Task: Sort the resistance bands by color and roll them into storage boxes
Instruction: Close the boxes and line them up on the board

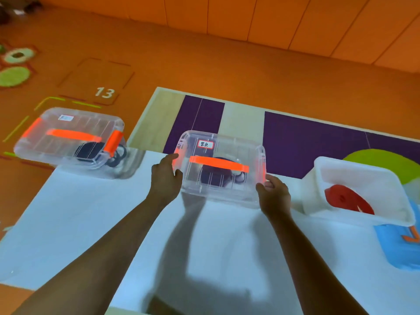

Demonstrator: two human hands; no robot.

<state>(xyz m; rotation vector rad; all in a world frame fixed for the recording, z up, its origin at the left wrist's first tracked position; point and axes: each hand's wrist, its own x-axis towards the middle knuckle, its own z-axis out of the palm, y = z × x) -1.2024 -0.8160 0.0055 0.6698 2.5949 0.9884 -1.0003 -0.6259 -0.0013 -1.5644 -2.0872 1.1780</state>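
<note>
A clear lidded storage box [221, 185] with orange latches and a white label sits at the table's middle; a dark purple rolled band shows through its wall. My left hand [166, 176] touches the box's left orange latch with straight fingers. My right hand [273, 194] grips the box's near right corner by the right latch. A second clear lidded box [68, 137] with a black band inside stands at the far left. An open white box [354, 180] at the right holds a rolled red band [345, 197].
The white table top [113, 212] spreads in front of me, with a purple and wood-coloured mat [318, 142] behind the boxes. A blue object [400, 248] lies under the white box at the right edge. Orange floor with markings surrounds the table.
</note>
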